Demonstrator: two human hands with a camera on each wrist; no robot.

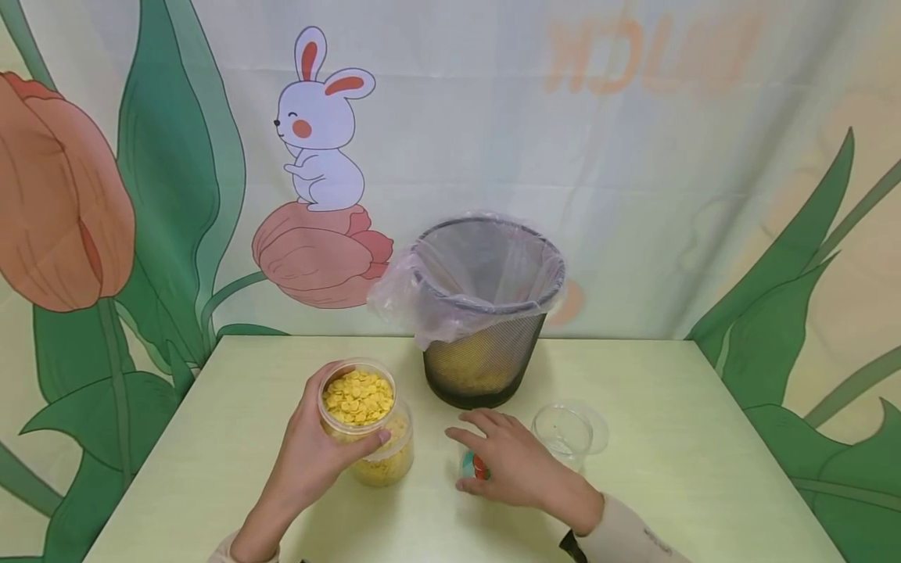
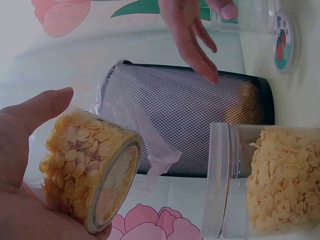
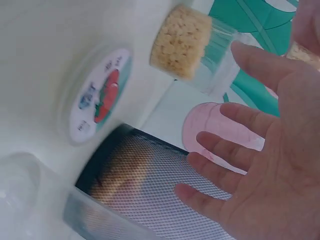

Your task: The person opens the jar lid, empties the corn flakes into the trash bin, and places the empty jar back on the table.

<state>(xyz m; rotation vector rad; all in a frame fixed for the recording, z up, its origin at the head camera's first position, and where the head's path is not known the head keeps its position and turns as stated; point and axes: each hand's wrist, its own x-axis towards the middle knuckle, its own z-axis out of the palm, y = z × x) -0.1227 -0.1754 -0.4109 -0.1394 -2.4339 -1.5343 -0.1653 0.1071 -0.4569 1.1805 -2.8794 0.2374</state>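
Gripping the jar [image 2: 92, 165] of yellow flakes [image 1: 357, 399] with the left hand [image 1: 317, 453], wrapping fingers and thumb round its side. Holding it at left, mouth up, raised off the table [image 1: 704, 438], keeping its long axis somewhat off upright. Overlapping the second jar [image 1: 380, 469] in the head view, but showing a gap from it in the left wrist view. Seeing that second jar standing upright, part-filled with flakes.

Spreading the right hand [image 1: 510, 461], fingers apart, pinching nothing. Hovering with it over the lid [image 3: 102, 95]. Finding the lid lying flat, printed face up, near side of the bin [image 1: 486, 356], between the second jar at left and the clear jar [image 1: 565, 453] at right.

Probably turning on this: having the lid below the right hand, much nearer to it than to the left; being round, offering no long axis; having the held jar off to the lid's left, and higher. Not being able to tell the lid's full outline from the head view, but seeing it clear of the fingers in the right wrist view.
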